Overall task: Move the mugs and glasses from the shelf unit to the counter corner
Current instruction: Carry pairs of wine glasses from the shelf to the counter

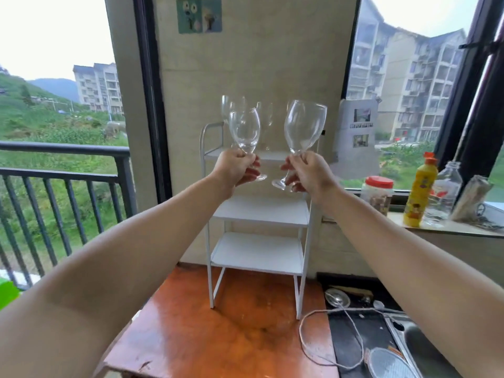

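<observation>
A white three-tier shelf unit (260, 212) stands on a reddish-brown counter (207, 342) against the wall. My left hand (236, 167) grips the stem of a clear wine glass (244, 129), held upright in front of the top shelf. My right hand (309, 173) grips the stem of a second clear wine glass (304, 126), which is tilted to the right. Behind them, more clear wine glasses (266, 114) stand on the top shelf, partly hidden by the two held ones. The two lower shelves hold nothing.
A yellow bottle (418, 190), a red-lidded jar (377, 193) and a clear bottle (444, 193) stand on the window sill at right. A white cord (351, 334) loops over the dark counter near a steel sink (420, 347). A balcony railing (62, 175) runs at left.
</observation>
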Demonstrator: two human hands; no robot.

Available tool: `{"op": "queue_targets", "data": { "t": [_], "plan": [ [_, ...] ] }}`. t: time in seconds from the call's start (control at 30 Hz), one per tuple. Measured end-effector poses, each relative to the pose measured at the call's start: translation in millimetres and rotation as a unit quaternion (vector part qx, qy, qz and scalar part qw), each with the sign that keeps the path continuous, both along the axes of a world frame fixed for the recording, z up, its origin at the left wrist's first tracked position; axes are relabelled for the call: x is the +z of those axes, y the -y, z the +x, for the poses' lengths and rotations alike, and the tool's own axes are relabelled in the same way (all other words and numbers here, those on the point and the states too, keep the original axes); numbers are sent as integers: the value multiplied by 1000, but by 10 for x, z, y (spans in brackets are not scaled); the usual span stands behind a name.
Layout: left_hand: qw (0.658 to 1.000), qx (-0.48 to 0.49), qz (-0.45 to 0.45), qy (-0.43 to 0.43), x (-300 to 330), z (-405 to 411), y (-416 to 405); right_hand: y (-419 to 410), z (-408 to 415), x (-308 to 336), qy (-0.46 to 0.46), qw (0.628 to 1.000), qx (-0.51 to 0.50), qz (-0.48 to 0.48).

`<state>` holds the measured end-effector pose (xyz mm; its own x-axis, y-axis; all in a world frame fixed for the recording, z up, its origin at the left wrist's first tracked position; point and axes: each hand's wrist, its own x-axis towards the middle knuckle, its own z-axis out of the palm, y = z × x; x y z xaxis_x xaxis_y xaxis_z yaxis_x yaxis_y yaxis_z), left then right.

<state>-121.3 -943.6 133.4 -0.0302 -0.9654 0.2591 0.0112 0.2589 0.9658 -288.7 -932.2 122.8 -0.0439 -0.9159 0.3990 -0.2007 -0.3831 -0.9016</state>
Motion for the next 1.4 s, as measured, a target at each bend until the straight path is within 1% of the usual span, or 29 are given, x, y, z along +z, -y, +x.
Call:
{"op": "queue_targets", "data": {
  "t": [0.13,0.27,0.4,0.53,0.7,0.8,0.93,1.07,1.13,1.3,1.4],
  "plan": [
    [998,-49,38,-3,-422,19,-361,-372,13,-454,1,999,-18,31],
    [989,-94,111,21,-1039,67,-874,-953,60,-1049,11,994,-59,93],
    [976,-118,177,50,-1621,153,-1424,-1671,97,-1700,55,978,-104,171],
    [949,-162,263,63,-2124,77,-2001,-2506,113,-2272,113,954,-144,237],
    [913,-230,319,110,-2625,-296,-2650,-3479,-63,-2774,182,909,-233,295],
    [885,-287,346,118,-2879,-576,-3038,-4031,-232,-3011,232,875,-291,309],
    [853,-344,365,141,-3159,-943,-3571,-4736,-426,-3238,274,832,-363,317],
    [813,-402,383,173,-3370,-1403,-4198,-5475,-610,-3382,296,786,-430,332],
    [790,-439,383,192,-3454,-1740,-4639,-5950,-778,-3432,317,761,-462,327],
    [748,-500,381,215,-3581,-2451,-5648,-7029,-1241,-3460,350,717,-513,318],
    [722,-534,383,218,-3654,-2883,-6299,-7706,-1565,-3481,343,694,-550,313]
  ]
}}
